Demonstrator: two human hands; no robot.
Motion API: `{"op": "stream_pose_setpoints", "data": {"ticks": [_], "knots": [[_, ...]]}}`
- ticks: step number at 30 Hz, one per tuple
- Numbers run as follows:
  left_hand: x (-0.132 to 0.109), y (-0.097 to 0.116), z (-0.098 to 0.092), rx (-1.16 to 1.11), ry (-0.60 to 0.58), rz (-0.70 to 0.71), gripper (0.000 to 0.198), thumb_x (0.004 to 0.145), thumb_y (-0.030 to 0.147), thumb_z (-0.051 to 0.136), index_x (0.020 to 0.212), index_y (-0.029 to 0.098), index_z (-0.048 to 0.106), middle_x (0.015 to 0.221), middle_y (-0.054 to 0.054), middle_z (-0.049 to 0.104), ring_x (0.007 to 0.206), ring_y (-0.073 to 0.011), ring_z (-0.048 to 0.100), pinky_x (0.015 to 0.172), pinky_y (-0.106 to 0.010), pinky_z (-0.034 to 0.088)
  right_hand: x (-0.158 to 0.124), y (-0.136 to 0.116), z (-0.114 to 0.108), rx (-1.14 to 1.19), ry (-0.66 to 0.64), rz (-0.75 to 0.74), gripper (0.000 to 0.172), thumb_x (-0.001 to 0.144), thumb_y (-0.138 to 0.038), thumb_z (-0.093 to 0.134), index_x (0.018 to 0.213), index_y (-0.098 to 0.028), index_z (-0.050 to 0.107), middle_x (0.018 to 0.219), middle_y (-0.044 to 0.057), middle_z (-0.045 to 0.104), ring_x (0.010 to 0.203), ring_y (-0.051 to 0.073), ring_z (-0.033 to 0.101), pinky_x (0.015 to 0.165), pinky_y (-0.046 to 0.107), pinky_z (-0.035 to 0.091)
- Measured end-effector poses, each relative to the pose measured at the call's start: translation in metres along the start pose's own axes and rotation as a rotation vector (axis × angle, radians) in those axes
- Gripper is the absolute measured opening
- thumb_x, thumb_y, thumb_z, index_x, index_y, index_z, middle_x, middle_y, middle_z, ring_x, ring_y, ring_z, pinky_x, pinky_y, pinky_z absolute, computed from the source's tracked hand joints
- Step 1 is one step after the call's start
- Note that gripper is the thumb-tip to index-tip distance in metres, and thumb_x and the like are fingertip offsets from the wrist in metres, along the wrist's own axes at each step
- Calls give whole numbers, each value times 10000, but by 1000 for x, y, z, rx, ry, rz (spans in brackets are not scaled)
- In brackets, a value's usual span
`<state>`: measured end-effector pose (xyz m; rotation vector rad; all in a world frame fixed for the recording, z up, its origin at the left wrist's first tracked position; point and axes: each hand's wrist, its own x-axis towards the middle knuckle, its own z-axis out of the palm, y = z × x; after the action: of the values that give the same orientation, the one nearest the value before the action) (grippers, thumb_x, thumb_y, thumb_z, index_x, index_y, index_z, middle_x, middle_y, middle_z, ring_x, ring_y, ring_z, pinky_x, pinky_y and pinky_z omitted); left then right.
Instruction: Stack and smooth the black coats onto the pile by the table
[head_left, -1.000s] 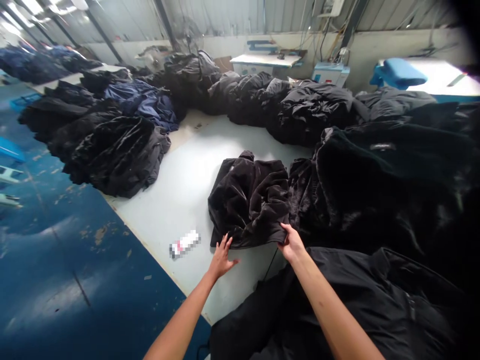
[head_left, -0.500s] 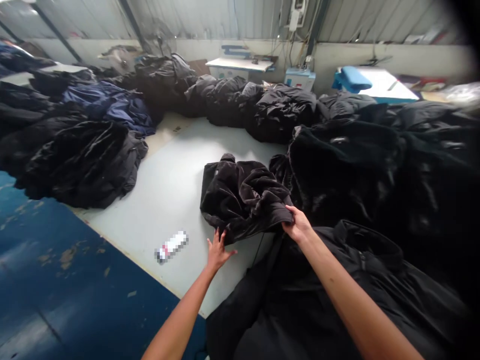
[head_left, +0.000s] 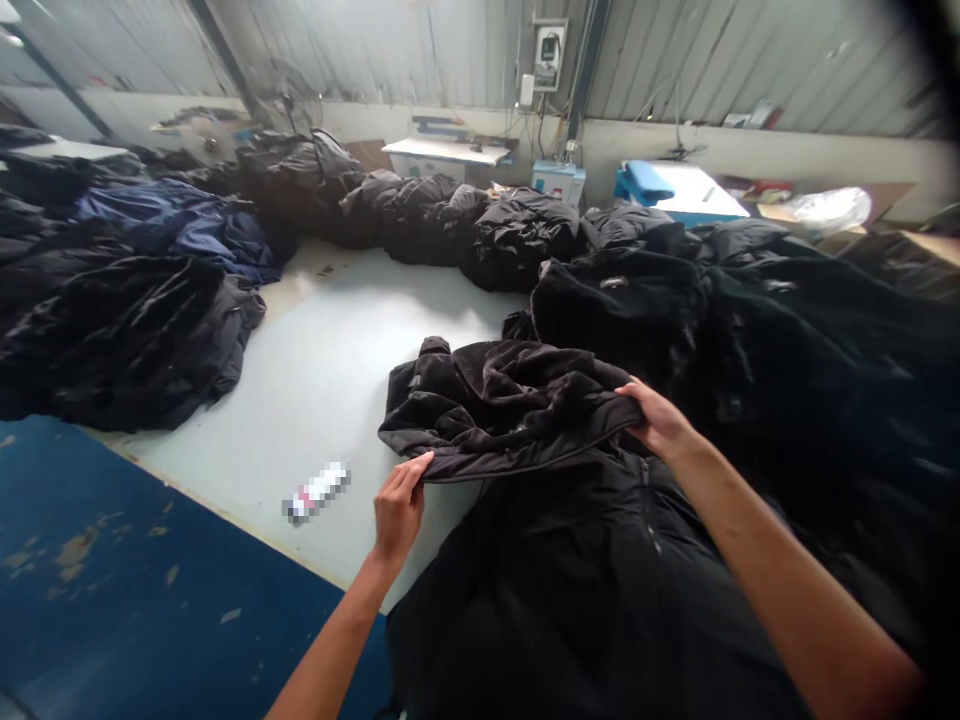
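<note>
A crumpled black garment [head_left: 502,400] lies on the white table [head_left: 300,380], its near edge stretched between my two hands. My left hand [head_left: 401,500] is closed on the near left corner of that edge. At the right end, my right hand [head_left: 656,415] pinches the garment, fingertips on top. Just below and to the right, another black garment with a zipper [head_left: 570,580] is spread over the table's near side. A small pixelated white item [head_left: 316,492] rests left of my left hand.
Black garments [head_left: 127,340] and a dark blue one [head_left: 187,225] are heaped at the left. More black piles [head_left: 525,235] line the far side, and large dark fleecy pieces [head_left: 622,310] stand at the right. Blue floor [head_left: 150,560] shows at the lower left.
My left hand has gone from spread fingers to a grip on the garment's edge. My right hand has moved right, and the edge is now drawn out wider. The view has shifted slightly.
</note>
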<state>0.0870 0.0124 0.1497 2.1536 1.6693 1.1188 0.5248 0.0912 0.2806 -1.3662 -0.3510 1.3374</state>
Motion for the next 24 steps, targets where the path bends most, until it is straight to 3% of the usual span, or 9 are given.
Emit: {"op": "stream_pose_setpoints", "data": {"ticks": [3,6,9,12,15,18,24], "knots": [[-12,75,-22,-71,-32,168,414,1066,180,477,1385,305,709,1330,-26,772,1335,-269,676,1151,-501,551,-37,-46,-60,-45,10,-61,182,928,-58,568,1011,-174,682,686,-18,701,540,108,629,551,209,484],[-42,152,-23,-101,-102,321,416,1057,174,546,1398,348,708,1305,10,787,1362,-277,668,1157,-524,559,-88,-85,-131,-60,72,-138,172,971,-91,518,1029,-128,676,717,12,713,563,114,646,603,260,509],[-83,224,-8,-144,-188,437,441,1053,148,574,1425,354,693,1293,15,793,1298,-256,717,1098,-469,619,-141,-114,-206,-128,166,-225,215,999,-109,476,1054,-76,681,710,31,702,540,109,624,578,271,493],[-126,284,18,-203,-252,501,431,1057,130,572,1427,313,696,1277,-10,802,1249,-240,747,1056,-416,651,-183,-126,-280,-129,234,-213,189,959,-98,523,997,-118,707,691,37,703,522,133,630,524,254,523],[-160,326,43,-237,-285,511,417,1045,114,580,1402,284,713,1274,-22,804,1238,-243,754,1056,-420,655,-208,-123,-345,-116,255,-169,157,920,-82,564,940,-167,694,683,30,704,522,147,646,490,236,553],[-186,354,59,-238,-302,491,430,1019,102,606,1384,296,727,1283,-15,801,1245,-250,750,1038,-427,666,-217,-112,-394,-175,290,-120,108,933,-109,584,886,-175,656,675,32,694,525,138,643,492,219,558],[-239,403,80,-248,-456,455,420,1035,106,598,1399,278,714,1311,-12,791,1219,-217,762,1096,-383,628,-207,-96,-454,-366,302,-142,99,958,-169,559,934,-180,655,724,35,693,582,135,645,592,240,573]]}}
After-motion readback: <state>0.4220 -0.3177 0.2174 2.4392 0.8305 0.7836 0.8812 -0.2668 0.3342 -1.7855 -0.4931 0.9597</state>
